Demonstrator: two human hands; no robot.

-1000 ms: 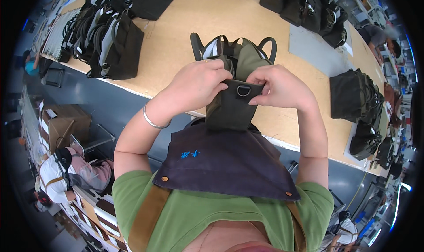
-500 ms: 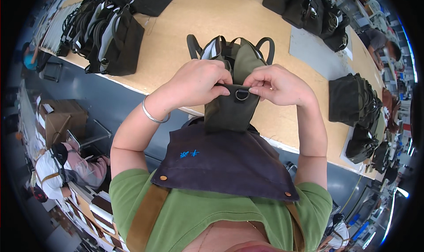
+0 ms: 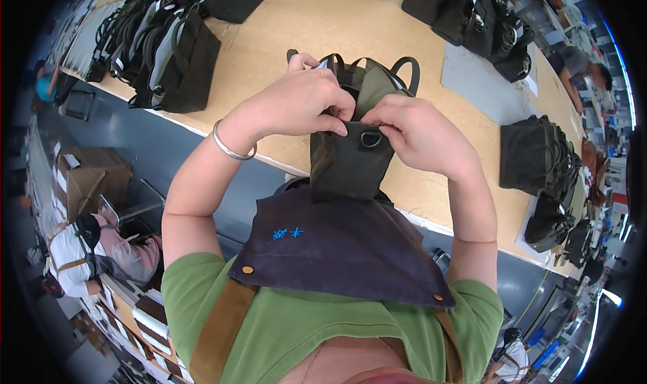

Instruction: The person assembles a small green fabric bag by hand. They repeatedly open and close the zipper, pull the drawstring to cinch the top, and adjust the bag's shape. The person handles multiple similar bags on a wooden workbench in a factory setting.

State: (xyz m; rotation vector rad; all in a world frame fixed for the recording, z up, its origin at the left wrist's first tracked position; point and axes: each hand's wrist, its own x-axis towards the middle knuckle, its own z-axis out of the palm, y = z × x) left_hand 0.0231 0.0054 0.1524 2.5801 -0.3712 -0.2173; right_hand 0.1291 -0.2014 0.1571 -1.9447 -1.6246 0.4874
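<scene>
A dark olive fabric bag (image 3: 344,172) stands at the near table edge, against my apron, its end panel facing me. A metal D-ring (image 3: 370,139) on a short tab hangs near the top of that panel. My left hand (image 3: 303,102) pinches the panel's top rim left of the ring, thumb outside; its upper fingers reach over the bag's left side. Just above the ring, my right hand (image 3: 421,131) pinches the same rim between thumb and fingers. Beyond the hands a looped handle (image 3: 414,74) stands up, and the bag's mouth is partly hidden.
Several similar dark bags (image 3: 192,67) stand in a row at the table's far left. More bags (image 3: 465,13) are at the far right, others (image 3: 536,151) along the right edge. A grey sheet (image 3: 468,81) lies on the wooden table (image 3: 310,20). People work at both sides.
My right hand has slid left along the rim to above the ring. My left hand's upper fingers have lifted and spread over the bag's left side; its pinch stays.
</scene>
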